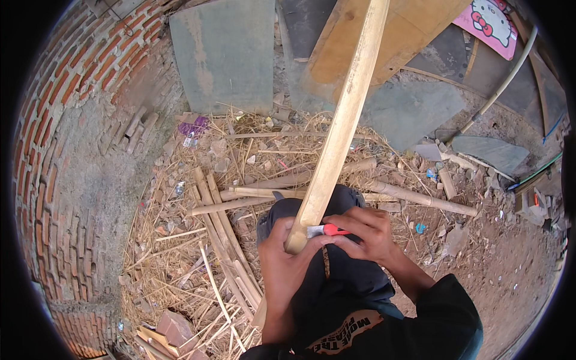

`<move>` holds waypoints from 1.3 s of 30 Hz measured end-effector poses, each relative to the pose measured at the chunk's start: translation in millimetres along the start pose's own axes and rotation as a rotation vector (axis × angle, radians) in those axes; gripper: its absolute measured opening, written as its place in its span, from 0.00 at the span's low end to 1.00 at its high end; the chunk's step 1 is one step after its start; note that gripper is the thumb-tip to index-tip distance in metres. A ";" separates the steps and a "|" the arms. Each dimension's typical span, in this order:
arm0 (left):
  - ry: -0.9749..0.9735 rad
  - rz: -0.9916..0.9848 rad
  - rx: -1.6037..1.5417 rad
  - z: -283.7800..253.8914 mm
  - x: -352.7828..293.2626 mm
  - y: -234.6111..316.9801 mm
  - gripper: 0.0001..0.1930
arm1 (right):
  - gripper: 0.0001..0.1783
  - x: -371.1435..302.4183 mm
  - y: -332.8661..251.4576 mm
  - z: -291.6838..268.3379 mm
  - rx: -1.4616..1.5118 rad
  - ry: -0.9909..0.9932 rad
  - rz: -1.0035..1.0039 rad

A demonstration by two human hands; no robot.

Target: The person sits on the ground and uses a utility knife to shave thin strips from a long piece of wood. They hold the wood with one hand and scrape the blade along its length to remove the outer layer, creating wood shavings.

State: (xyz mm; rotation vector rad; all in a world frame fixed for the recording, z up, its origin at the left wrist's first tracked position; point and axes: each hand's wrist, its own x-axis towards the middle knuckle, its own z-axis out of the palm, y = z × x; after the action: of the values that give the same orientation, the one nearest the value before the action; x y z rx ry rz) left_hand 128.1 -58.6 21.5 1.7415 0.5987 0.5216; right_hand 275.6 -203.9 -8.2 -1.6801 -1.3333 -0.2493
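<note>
Dark capital lettering (pixel 347 333) stands in two lines on a tan printed patch (pixel 367 314) across the front of the black shirt (pixel 423 330).

A brick wall (pixel 60 120) stands left of a grey-green board (pixel 231 57).

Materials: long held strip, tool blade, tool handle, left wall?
Long strip: likely split bamboo, bare tan; node-like ridge near lower end.
Blade: probably steel, dull grey.
Handle: smooth red, maybe plastic or painted.
Wall: unpainted red brick, grey mortar; courses exposed.
</note>
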 end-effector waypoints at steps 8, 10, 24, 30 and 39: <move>0.003 0.019 0.013 -3.2 -0.2 4.0 0.20 | 0.18 2.9 -5.8 0.9 -0.018 -0.027 0.058; 0.009 0.038 0.008 -2.1 0.2 -2.6 0.16 | 0.18 4.7 -7.4 2.1 -0.030 -0.025 0.075; -0.003 -0.027 0.000 -3.9 -4.3 -1.1 0.13 | 0.17 7.5 -7.2 4.7 -0.052 0.016 0.050; 0.012 -0.026 -0.019 -1.9 -5.8 4.7 0.12 | 0.17 8.8 -7.5 0.3 -0.076 0.018 0.037; 0.034 -0.088 0.057 0.5 -28.7 -10.8 0.11 | 0.15 33.3 26.7 -25.5 -0.092 0.157 0.245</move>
State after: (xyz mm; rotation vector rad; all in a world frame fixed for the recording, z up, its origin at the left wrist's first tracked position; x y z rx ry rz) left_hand 105.0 -75.1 9.9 1.7543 0.7171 0.4778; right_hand 320.6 -200.6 12.9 -1.8420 -1.0029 -0.2958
